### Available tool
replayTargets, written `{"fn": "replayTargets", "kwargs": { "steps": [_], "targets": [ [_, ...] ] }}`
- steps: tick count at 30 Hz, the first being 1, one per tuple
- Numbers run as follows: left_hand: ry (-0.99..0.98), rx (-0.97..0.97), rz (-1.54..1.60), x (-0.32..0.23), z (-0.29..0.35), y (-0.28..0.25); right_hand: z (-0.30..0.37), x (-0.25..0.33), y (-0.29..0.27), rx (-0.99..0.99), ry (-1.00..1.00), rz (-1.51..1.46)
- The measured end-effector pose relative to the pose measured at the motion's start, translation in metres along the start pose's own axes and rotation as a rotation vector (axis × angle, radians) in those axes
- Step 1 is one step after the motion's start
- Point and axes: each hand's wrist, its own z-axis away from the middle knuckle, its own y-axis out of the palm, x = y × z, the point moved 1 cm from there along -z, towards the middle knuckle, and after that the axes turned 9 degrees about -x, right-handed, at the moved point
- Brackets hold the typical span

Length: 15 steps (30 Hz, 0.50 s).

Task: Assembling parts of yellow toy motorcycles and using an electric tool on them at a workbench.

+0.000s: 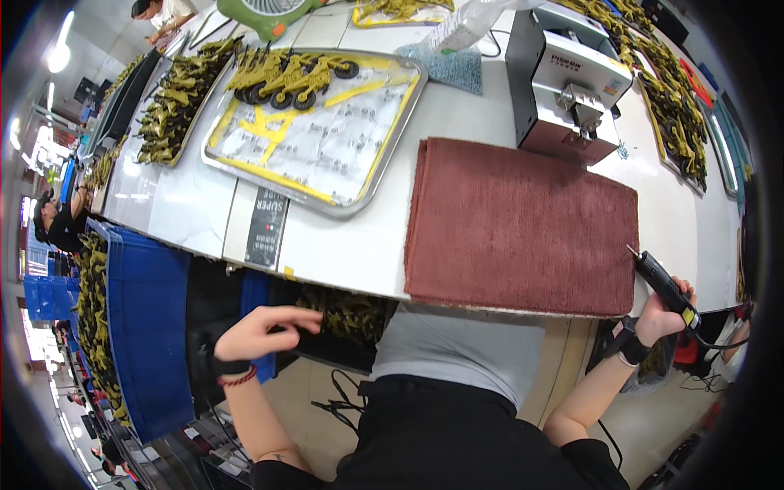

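My right hand (660,320) is wrapped round a black electric screwdriver (665,283), its bit pointing up and to the left by the right edge of a reddish-brown folded towel (523,229). A cord leads from the screwdriver's lower end to the right. My left hand (273,331) hangs in front of the table's near edge with its fingers stretched and nothing in it. Beyond it, a metal tray (367,192) holds several olive-yellow toy motorcycles (290,75) with black wheels, lined up at its far side.
A grey box-shaped screw feeder (572,77) stands behind the towel. Piles of olive-yellow parts lie far left (175,106) and far right (674,122). A blue bin (151,327) stands at my left. A green fan (265,16) and a clear plastic bag (474,28) are at the back.
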Motion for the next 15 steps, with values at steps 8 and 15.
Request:
{"fn": "replayTargets", "kwargs": {
  "steps": [8,15],
  "targets": [
    [0.5,-0.774,-0.655,-0.126,-0.057,-0.06,0.002,0.004,-0.007,-0.013,0.009,-0.014],
    [0.322,-1.239,-1.039,-0.124,-0.199,-0.188,0.008,-0.002,0.001,0.039,0.016,0.019]
  ]
}}
